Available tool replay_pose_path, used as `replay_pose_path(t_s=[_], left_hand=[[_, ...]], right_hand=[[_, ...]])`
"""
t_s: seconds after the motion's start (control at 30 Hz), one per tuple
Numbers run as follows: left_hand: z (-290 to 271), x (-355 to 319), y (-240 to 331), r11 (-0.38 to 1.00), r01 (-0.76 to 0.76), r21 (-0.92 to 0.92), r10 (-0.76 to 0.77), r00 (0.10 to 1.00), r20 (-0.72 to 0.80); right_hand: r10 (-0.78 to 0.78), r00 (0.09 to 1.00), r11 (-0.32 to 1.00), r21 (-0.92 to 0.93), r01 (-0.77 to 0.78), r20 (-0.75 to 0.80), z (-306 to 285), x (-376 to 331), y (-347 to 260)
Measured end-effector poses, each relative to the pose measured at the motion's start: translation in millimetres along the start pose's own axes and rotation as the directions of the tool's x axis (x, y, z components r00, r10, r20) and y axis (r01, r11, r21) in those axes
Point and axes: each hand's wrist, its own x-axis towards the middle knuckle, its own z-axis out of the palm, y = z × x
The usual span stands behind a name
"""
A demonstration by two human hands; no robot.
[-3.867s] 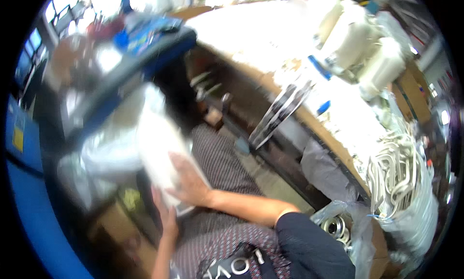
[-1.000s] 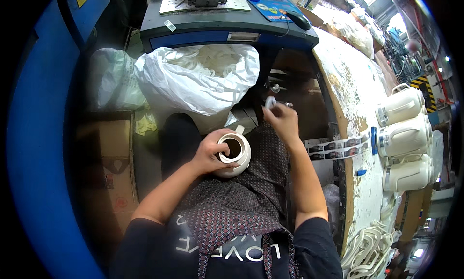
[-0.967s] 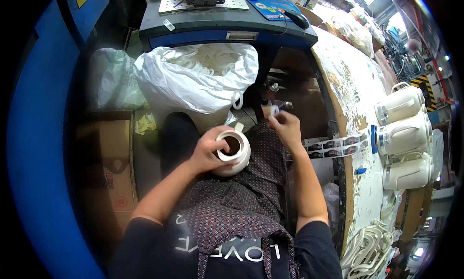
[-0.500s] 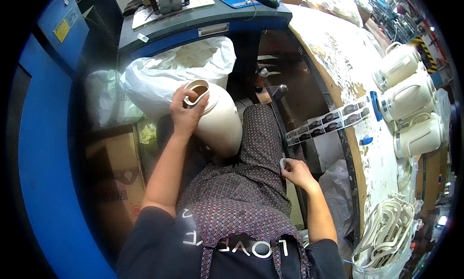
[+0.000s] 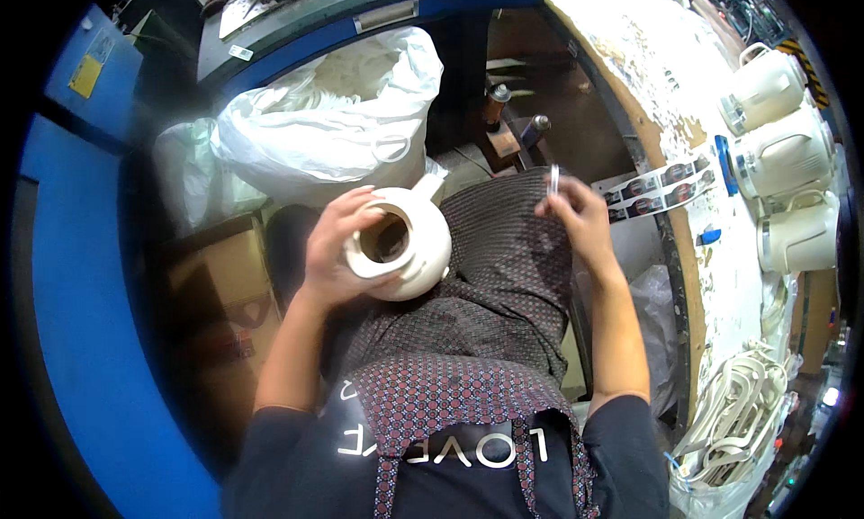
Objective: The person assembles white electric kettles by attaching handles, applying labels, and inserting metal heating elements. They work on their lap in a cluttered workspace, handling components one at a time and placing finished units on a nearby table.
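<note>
My left hand (image 5: 337,249) grips a cream plastic jug (image 5: 430,263) by its rim, fingers curled over the edge. The jug rests against my lap with its round mouth turned up towards me, and a pale arm-like part sticks out at its far side. Over my right thigh, my right hand (image 5: 576,213) pinches a small, thin, pale object (image 5: 553,179), too blurred to name, apart from the jug. A thin white ring (image 5: 391,147) shows against the front of the white bag (image 5: 324,146); I cannot tell whether it touches the bag.
Finished-looking cream jugs (image 5: 785,155) stand on the worn bench (image 5: 630,47) at right, near a sticker sheet (image 5: 661,188). Cream handles (image 5: 733,420) fill a bag at lower right. Spray cans (image 5: 496,103) stand beyond my knee. A blue cabinet (image 5: 72,321) is at left.
The jug has tipped so its mouth faces me, and my left hand has come nearer with it. My right hand has risen from beside my thigh. The white ring now shows before the bag.
</note>
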Motion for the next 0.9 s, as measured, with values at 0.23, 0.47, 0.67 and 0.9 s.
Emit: replay_pose_path(t_s=[0.23,0.47,0.67,0.9], left_hand=[[13,-36,-41,0.940,0.284,0.188,-0.282,0.959,-0.042],[28,-35,-55,0.950,0.269,0.161,-0.301,0.928,0.221],[32,-35,-57,0.969,0.218,0.115,-0.245,0.904,0.352],[31,-37,-52,0.982,0.157,0.101,-0.181,0.933,0.311]], right_hand=[[0.059,0.996,0.899,-0.437,-0.024,0.067,56,136,87],[0.100,0.995,0.984,0.146,-0.100,0.005,161,127,72],[0.183,0.983,0.925,0.336,-0.179,0.020,176,122,36],[-0.448,0.894,0.887,-0.112,0.448,0.023,196,161,-56]])
